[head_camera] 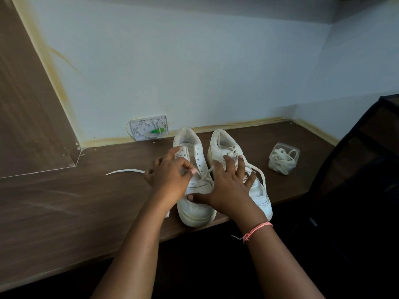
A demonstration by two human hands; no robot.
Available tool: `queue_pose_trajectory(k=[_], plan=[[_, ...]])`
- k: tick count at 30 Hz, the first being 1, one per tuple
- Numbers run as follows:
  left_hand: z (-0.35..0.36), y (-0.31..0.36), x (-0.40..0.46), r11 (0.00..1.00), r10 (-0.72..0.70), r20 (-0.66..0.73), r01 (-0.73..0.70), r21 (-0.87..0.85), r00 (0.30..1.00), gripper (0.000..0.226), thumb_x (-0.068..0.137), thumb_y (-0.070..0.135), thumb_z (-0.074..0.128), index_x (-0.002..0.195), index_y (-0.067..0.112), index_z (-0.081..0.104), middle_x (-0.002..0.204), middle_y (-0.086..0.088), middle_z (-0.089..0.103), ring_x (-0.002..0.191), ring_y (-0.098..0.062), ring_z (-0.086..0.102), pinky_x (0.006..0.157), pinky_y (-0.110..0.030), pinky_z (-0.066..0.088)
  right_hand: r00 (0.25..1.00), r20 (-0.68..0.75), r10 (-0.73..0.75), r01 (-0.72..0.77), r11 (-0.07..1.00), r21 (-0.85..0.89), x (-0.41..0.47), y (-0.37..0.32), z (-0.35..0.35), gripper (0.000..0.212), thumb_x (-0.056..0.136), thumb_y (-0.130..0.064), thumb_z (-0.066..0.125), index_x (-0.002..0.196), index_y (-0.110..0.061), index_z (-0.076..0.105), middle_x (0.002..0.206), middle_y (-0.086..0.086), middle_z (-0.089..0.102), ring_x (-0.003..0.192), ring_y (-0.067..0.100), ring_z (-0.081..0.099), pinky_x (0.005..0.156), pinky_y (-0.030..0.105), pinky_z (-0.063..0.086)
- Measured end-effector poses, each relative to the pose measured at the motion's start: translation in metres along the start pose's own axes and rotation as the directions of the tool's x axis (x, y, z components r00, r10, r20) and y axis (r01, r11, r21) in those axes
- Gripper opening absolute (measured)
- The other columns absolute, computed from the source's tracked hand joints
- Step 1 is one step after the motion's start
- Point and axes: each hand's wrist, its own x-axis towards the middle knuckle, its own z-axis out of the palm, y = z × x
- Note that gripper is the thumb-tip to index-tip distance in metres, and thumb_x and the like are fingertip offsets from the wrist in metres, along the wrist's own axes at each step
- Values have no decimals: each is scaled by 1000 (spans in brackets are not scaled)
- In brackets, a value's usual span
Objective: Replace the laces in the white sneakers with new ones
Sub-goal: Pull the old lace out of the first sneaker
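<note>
While the left hand (170, 175) pinches a lace (205, 172) over the left sneaker (195, 203), the right hand (228, 186) lies spread across the right sneaker (259, 190), thumb on the left one. No readable brand. Both sneakers stand on the desk (75, 201); a tub (284, 158) of laces sits right. A loose lace (125, 171) runs behind the left hand.

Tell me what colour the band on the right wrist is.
Pink, or salmon: a thin cord wristband, seen in the head view.
</note>
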Motion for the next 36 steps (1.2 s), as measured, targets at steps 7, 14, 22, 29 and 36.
queue_pose_trajectory(k=[7,14,22,29,36], plan=[[-10,8,4,309,-304,298,389,-868,905,20,100,12,46,106,15,65,126,0,61,104,-6,55,99,-23,34,998,34,48,-49,999,22,2,-1,-1,131,60,-78,69,154,-24,-4,161,3,-17,142,32,-33,110,65,-13],[-35,-16,14,-179,-274,413,375,-909,869,16,98,24,44,89,28,58,126,9,66,124,-23,54,115,-49,10,998,9,55,-55,998,3,1,-2,-2,132,62,-76,70,154,-22,-7,161,4,-19,141,35,-34,108,66,-15],[-50,-42,23,-327,-403,425,306,-894,811,23,102,24,38,85,27,54,101,18,67,112,-9,61,103,-40,23,998,-15,59,-59,998,-16,4,0,-3,126,65,-71,72,154,-20,-2,161,6,-15,141,36,-33,108,67,-12],[-69,-47,26,-396,-419,272,95,-913,866,30,101,16,39,76,23,53,63,15,62,67,-2,62,87,-28,39,999,-4,48,-49,998,-35,2,0,-2,118,68,-70,70,152,-21,4,161,6,-15,141,37,-33,110,68,-11],[-101,-89,24,-393,-596,54,-232,-890,801,33,92,2,35,68,22,46,51,10,50,44,-5,46,59,-19,44,999,7,48,-47,999,-26,0,2,0,115,69,-70,69,152,-20,7,161,5,-16,140,37,-35,109,68,-12]])
